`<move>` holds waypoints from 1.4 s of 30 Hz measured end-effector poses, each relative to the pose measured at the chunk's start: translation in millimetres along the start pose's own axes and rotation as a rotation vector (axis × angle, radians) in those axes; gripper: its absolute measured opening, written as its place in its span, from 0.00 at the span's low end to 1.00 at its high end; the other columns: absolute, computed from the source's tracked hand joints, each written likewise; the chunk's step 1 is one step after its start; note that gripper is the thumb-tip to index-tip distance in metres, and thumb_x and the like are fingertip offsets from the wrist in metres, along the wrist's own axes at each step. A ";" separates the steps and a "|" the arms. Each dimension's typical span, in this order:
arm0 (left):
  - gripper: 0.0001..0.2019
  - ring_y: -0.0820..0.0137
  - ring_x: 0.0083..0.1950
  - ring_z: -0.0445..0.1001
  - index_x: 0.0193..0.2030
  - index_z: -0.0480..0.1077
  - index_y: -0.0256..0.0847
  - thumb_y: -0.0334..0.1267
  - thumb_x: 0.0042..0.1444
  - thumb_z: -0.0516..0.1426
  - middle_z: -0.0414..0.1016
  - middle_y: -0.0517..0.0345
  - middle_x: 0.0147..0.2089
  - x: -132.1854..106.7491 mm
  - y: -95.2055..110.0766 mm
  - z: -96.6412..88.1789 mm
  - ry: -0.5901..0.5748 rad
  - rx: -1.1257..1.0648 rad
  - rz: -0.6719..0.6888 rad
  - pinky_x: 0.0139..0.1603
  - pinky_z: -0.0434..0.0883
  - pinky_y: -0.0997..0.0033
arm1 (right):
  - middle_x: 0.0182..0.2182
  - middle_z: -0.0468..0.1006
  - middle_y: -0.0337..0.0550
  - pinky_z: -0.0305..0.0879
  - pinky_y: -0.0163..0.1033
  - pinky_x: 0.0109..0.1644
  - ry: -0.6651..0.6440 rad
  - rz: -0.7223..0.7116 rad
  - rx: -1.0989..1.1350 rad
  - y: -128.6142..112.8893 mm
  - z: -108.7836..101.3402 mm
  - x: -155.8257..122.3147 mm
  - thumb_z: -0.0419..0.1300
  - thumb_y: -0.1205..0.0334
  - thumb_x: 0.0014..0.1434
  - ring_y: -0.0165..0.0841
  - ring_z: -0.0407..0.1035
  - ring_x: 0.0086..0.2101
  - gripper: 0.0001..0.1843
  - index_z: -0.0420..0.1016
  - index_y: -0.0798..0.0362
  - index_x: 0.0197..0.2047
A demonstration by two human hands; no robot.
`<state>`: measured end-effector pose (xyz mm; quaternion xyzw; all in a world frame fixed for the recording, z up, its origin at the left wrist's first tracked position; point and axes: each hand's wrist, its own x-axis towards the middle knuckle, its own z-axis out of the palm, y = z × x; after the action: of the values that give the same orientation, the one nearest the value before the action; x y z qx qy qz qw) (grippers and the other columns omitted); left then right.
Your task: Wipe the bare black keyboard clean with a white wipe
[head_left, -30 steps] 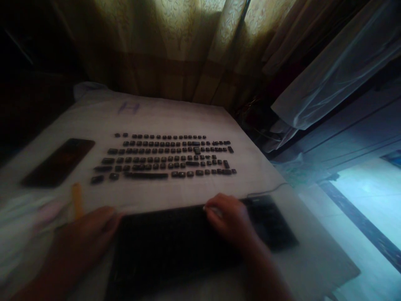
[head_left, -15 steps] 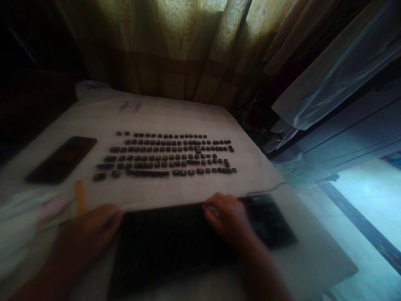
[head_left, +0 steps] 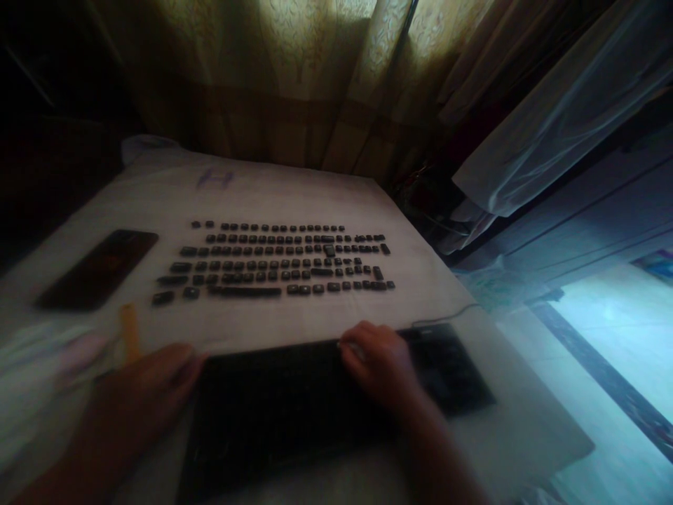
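Note:
A dark keyboard (head_left: 284, 400) lies on the white-covered table, too dim and blurred for its surface details to show. My left hand (head_left: 152, 386) rests at its upper left corner, thumb and fingers closed on that edge. Over the keyboard's right half is my right hand (head_left: 376, 354), its fingers curled together near the top edge. A small pale spot shows at those fingertips; whether it is a nail or a held piece is unclear. Beyond the keyboard, loose black keycaps (head_left: 270, 250) lie in several rows, with the long spacebar (head_left: 249, 291) in the nearest row.
A dark phone (head_left: 99, 270) lies at the left. Near my left hand are an orange strip (head_left: 129, 333) and a blurred pale cloth (head_left: 31, 393). The keyboard's cable (head_left: 446, 313) runs off to the right. Patterned curtains (head_left: 294, 84) hang behind the table (head_left: 294, 189).
The whole view has shifted slightly, with the table's contents a little further left. Both hands keep their places on the keyboard.

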<state>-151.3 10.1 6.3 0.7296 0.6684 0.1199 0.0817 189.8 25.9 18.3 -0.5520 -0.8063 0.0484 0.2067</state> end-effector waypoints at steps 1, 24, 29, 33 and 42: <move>0.20 0.70 0.26 0.70 0.22 0.64 0.47 0.50 0.61 0.44 0.71 0.62 0.23 -0.4 -0.8 0.7 0.006 0.000 0.010 0.26 0.57 0.71 | 0.30 0.81 0.40 0.62 0.37 0.37 -0.003 -0.003 0.004 0.2 0.1 -0.3 0.60 0.69 0.59 0.34 0.73 0.30 0.06 0.78 0.50 0.33; 0.18 0.72 0.20 0.66 0.19 0.59 0.46 0.47 0.58 0.44 0.65 0.63 0.18 -0.5 5.9 -2.8 0.052 0.033 0.098 0.25 0.55 0.70 | 0.28 0.80 0.41 0.67 0.37 0.36 0.120 -0.026 0.197 1.7 0.0 1.4 0.59 0.69 0.60 0.33 0.74 0.30 0.07 0.76 0.51 0.32; 0.18 0.71 0.20 0.63 0.20 0.59 0.45 0.46 0.60 0.46 0.63 0.63 0.18 -2.7 12.2 3.6 0.115 0.011 0.154 0.25 0.53 0.68 | 0.29 0.81 0.40 0.66 0.37 0.37 0.061 -0.035 0.158 1.3 -1.2 -0.7 0.60 0.70 0.57 0.33 0.74 0.30 0.06 0.77 0.50 0.32; 0.18 0.72 0.20 0.62 0.20 0.59 0.45 0.45 0.60 0.47 0.62 0.63 0.18 -2.8 14.4 7.0 0.163 -0.005 0.203 0.26 0.53 0.67 | 0.28 0.81 0.40 0.64 0.37 0.36 0.040 -0.023 0.110 1.5 -2.4 -0.6 0.61 0.70 0.56 0.33 0.74 0.29 0.06 0.78 0.51 0.32; 0.18 0.73 0.18 0.60 0.19 0.60 0.45 0.44 0.60 0.48 0.61 0.65 0.17 -2.0 12.3 7.2 0.175 -0.005 0.232 0.25 0.52 0.68 | 0.28 0.81 0.41 0.61 0.37 0.35 0.009 -0.019 0.001 0.7 -0.1 -0.1 0.61 0.70 0.55 0.34 0.72 0.29 0.06 0.79 0.51 0.32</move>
<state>-137.6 7.3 2.7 0.7886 0.5836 0.1934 0.0108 190.5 26.1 18.2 -0.5444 -0.8106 0.0446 0.2111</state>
